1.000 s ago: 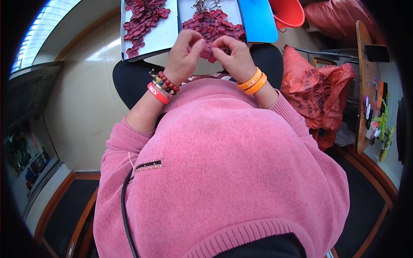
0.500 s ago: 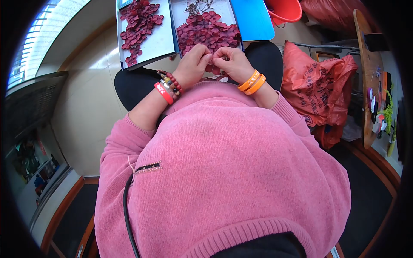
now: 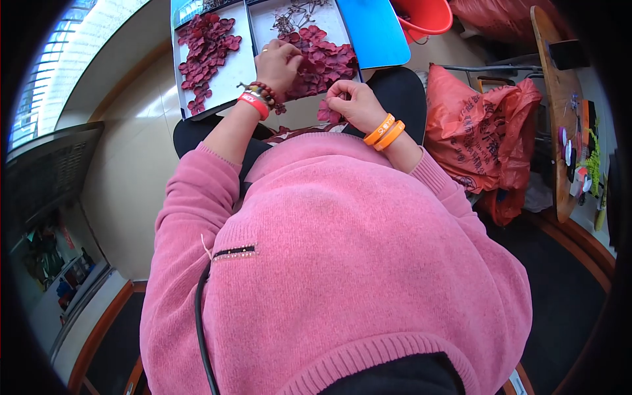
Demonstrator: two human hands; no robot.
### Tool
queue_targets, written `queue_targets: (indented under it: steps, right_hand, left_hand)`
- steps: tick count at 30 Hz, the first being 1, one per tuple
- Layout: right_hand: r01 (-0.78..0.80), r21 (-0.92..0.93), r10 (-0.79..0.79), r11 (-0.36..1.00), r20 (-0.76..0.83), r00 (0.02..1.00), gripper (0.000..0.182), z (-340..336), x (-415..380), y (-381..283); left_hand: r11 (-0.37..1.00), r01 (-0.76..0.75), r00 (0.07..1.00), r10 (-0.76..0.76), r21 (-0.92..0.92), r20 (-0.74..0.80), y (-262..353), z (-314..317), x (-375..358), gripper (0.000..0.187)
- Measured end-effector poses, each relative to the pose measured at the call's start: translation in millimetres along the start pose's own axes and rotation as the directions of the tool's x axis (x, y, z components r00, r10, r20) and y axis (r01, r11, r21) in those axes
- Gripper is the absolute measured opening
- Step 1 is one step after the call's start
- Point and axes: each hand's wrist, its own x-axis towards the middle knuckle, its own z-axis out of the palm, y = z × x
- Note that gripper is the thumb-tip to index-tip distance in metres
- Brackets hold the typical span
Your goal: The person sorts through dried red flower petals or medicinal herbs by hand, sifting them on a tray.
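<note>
My right hand (image 3: pixel 359 105) pinches a dark red fabric flower (image 3: pixel 327 112) between thumb and fingers, just in front of the box over my lap. My left hand (image 3: pixel 276 64) is over the box, its fingers curled beside the pile of dark red fabric flowers (image 3: pixel 322 62). Whatever those fingers hold, if anything, is hidden. A second batch of the same flowers (image 3: pixel 207 56) lies in the left compartment of the shallow white box (image 3: pixel 240 29). Thin brown stems (image 3: pixel 299 14) lie at the far end of the right compartment.
A blue panel (image 3: pixel 374 33) adjoins the box's right side, with a red bucket (image 3: pixel 424 18) beyond it. Red plastic bags (image 3: pixel 467 125) stand to my right, near a wooden board (image 3: pixel 556 118). A black cable (image 3: pixel 199 316) runs down my pink sweater (image 3: pixel 355 250).
My hands were together at the box's near edge. The left hand has moved forward and left over the flowers, while the right stays near the edge with a flower.
</note>
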Motion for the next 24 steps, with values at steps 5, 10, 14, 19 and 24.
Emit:
queue_targets:
  steps: [5, 10, 14, 19, 24]
  right_hand:
    - [0.214, -0.134, -0.219, 0.968, -0.023, 0.975, 0.008, 9, 26, 15]
    - [0.258, -0.212, -0.262, 0.943, 0.011, 0.965, 0.009, 17, 32, -12]
    - [0.145, -0.132, -0.140, 0.981, 0.045, 0.989, 0.011, 24, 29, -22]
    - [0.049, -0.059, -0.044, 0.997, 0.086, 0.995, 0.009, 24, 22, -31]
    - [-0.128, 0.020, 0.123, 0.992, 0.158, 0.980, 0.010, 20, 16, -43]
  left_hand:
    - [0.764, 0.383, 0.921, -0.360, -0.519, 0.151, -1, -25, -5, 0.013]
    - [0.552, 0.502, 0.859, -0.411, -0.666, 0.306, 21, -50, -21, 0.012]
    - [0.548, 0.478, 0.874, -0.374, -0.686, 0.310, 29, -57, -31, 0.014]
    - [0.953, -0.226, 0.959, 0.181, -0.201, -0.217, 33, -61, -42, 0.040]
    - [0.914, -0.399, 0.908, 0.383, -0.071, -0.170, 33, -69, -43, 0.036]
